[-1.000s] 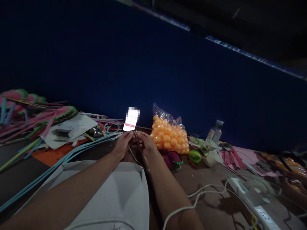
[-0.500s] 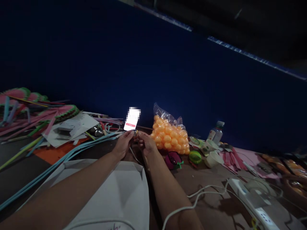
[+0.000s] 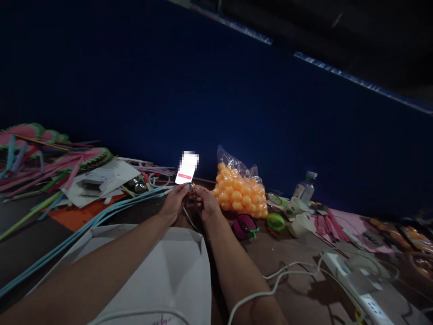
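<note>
My left hand [image 3: 173, 205] and my right hand [image 3: 208, 204] meet at the middle of the table, fingertips pinched. Between them is a small shiny object [image 3: 191, 186], dark with a yellowish glint; it is too small for me to name. Fingers partly cover it. Just behind my hands a phone [image 3: 184, 174] leans upright with a bright screen. To the right of my right hand stands a clear plastic bag [image 3: 221, 155] filled with orange balls [image 3: 237, 196]. A white paper bag [image 3: 169, 262] lies below my forearms, and a thin cable [image 3: 191, 219] runs beneath my hands.
Light-blue tubes [image 3: 111, 210], watermelon-patterned fans [image 3: 89, 158] and papers [image 3: 125, 174] crowd the left. On the right are a purple pouch [image 3: 241, 227], a green striped ball [image 3: 275, 222], a paper cup [image 3: 301, 225], a bottle [image 3: 307, 189], a white cable [image 3: 280, 280] and a power strip [image 3: 372, 307].
</note>
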The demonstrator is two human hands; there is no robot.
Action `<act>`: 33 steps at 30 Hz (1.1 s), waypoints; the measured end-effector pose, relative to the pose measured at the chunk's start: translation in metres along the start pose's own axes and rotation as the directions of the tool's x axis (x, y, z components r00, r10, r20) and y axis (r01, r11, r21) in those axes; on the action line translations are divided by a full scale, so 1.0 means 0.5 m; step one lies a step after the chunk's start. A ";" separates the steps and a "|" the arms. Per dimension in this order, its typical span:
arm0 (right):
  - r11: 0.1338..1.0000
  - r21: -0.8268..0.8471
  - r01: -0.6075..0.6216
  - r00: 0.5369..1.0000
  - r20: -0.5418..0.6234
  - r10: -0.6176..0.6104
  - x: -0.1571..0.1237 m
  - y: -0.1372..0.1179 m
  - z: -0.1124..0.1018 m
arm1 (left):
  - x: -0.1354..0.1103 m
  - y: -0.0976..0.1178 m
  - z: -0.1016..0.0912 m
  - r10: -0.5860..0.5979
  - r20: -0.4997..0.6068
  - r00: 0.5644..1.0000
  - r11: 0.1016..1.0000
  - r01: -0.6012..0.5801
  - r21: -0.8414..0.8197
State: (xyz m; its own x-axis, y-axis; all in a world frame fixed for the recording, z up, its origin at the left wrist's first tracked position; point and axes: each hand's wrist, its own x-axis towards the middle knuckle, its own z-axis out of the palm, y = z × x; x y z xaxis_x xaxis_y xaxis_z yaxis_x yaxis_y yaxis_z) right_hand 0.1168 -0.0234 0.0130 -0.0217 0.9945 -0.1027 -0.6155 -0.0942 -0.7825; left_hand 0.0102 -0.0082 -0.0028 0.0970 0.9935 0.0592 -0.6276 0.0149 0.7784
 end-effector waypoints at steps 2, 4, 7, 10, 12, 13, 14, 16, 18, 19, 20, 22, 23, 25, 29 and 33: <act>1.000 -0.001 0.005 1.000 0.000 -0.005 0.001 0.001 0.000 | 0.000 -0.001 -0.001 -0.001 0.001 1.000 1.000 0.001 -0.001; 1.000 -0.004 0.012 1.000 -0.006 -0.012 0.001 0.002 0.001 | 0.000 -0.001 -0.001 -0.001 -0.004 1.000 1.000 0.001 -0.001; 1.000 -0.010 0.024 1.000 -0.017 -0.025 0.001 0.003 0.001 | 0.000 0.000 -0.001 0.003 -0.010 1.000 1.000 -0.002 0.003; 0.999 -0.017 0.030 0.999 -0.015 -0.030 0.000 0.003 0.003 | 0.001 0.000 0.000 0.001 -0.009 1.000 1.000 -0.001 -0.001; 0.999 -0.020 0.034 0.999 -0.015 -0.034 -0.001 0.003 0.004 | 0.002 0.001 0.000 0.000 -0.010 1.000 1.000 0.000 -0.007; 0.999 -0.021 0.036 0.999 -0.016 -0.036 -0.001 0.003 0.004 | 0.002 0.000 0.001 0.001 -0.006 1.000 1.000 -0.001 -0.009; 0.999 -0.021 0.038 0.999 -0.016 -0.038 -0.001 0.003 0.004 | 0.002 0.000 0.001 0.004 -0.003 1.000 1.000 -0.004 -0.011; 0.999 -0.020 0.041 0.999 -0.015 -0.041 -0.001 0.003 0.005 | 0.002 0.000 0.000 0.011 0.001 1.000 1.000 -0.011 -0.015; 0.999 -0.018 0.041 0.999 -0.012 -0.041 -0.001 0.003 0.005 | 0.002 -0.001 0.000 0.010 0.000 1.000 1.000 -0.010 -0.019; 0.999 -0.017 0.040 0.999 -0.009 -0.040 -0.002 0.003 0.005 | 0.002 -0.001 0.000 0.009 -0.003 1.000 1.000 -0.009 -0.022; 0.999 -0.016 0.039 0.999 -0.008 -0.039 -0.002 0.003 0.005 | 0.002 -0.001 0.000 0.008 -0.004 1.000 1.000 -0.008 -0.025; 0.999 -0.013 0.035 0.999 -0.005 -0.035 -0.002 0.003 0.005 | 0.001 -0.001 0.000 0.005 0.000 1.000 1.000 -0.005 -0.024; 0.999 -0.010 0.034 0.999 -0.005 -0.034 -0.002 0.003 0.005 | 0.001 0.000 0.000 0.005 0.003 1.000 1.000 -0.005 -0.024; 0.999 -0.003 0.035 0.999 -0.006 -0.035 -0.001 0.004 0.005 | 0.001 0.000 0.000 0.003 0.011 1.000 1.000 -0.003 -0.023; 0.999 0.000 0.037 0.999 -0.017 -0.037 -0.001 0.005 0.005 | 0.002 0.000 -0.001 0.006 0.009 1.000 1.000 -0.006 -0.026; 0.999 -0.010 0.039 0.999 -0.026 -0.039 -0.001 0.005 0.006 | 0.002 0.000 -0.001 0.005 0.010 1.000 1.000 -0.005 -0.018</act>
State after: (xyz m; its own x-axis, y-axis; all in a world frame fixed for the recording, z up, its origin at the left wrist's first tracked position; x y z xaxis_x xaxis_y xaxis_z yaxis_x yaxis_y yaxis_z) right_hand 0.1129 -0.0240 0.0129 0.0231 0.9958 -0.0881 -0.6076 -0.0560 -0.7923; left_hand 0.0100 -0.0073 -0.0029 0.1017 0.9924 0.0690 -0.6415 0.0124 0.7670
